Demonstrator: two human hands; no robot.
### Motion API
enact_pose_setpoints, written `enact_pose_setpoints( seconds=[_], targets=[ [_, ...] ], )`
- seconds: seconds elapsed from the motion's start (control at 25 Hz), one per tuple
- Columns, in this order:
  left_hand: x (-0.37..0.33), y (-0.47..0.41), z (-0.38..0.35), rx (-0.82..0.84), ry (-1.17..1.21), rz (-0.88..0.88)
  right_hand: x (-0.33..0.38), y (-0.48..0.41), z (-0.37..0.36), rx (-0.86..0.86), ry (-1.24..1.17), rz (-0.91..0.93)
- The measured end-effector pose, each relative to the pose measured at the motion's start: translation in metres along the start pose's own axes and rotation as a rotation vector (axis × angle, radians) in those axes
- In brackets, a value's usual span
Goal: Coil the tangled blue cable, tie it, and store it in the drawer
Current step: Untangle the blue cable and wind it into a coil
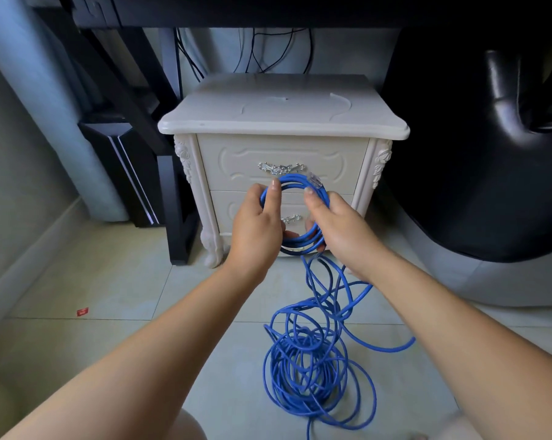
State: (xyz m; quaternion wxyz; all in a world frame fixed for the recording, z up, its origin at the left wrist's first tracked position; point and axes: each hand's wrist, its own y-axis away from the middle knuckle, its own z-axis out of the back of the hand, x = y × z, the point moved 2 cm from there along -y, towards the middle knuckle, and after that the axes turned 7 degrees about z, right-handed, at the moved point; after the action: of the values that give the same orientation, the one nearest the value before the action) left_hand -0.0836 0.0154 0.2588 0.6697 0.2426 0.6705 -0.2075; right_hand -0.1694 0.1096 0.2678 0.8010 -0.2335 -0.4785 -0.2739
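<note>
You are in a room of a home, a bedroom or a study by its furniture; which of the two you cannot tell; in front of you stands a cream bedside cabinet with a shaped top, carved posts and two drawers, the upper drawer carrying an ornate silver handle; to your left the legs of a black desk rise, and thin black wires hang down behind the cabinet against a pale wall; on your right bulges a black padded leather seat; the floor is pale glossy tile, edged by a light skirting board.
</note>
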Motion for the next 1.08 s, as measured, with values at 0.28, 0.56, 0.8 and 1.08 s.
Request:
enact_pose_setpoints(
  seconds=[0.28, 0.56, 0.8, 1.08],
  targets=[
    [-0.016, -0.013, 0.016, 0.379, 0.011, 0.242, -0.001, -0.002, 0.009, 0.166, 0.379, 0.081],
    [-0.019, -0.01, 0.016, 0.568, -0.561, 0.073, 0.004, 0.002, 0.007, 0.307, 0.729, 0.166],
    [-0.015, -0.008, 0.012, 0.539, -0.411, -0.013, 0.003, -0.002, 0.009, 0.17, 0.697, 0.198],
    [-0.017, 0.003, 0.005, 0.42, -0.296, 0.299, 0.0, -0.001, 0.002, 0.141, 0.882, 0.196]
  ],
)
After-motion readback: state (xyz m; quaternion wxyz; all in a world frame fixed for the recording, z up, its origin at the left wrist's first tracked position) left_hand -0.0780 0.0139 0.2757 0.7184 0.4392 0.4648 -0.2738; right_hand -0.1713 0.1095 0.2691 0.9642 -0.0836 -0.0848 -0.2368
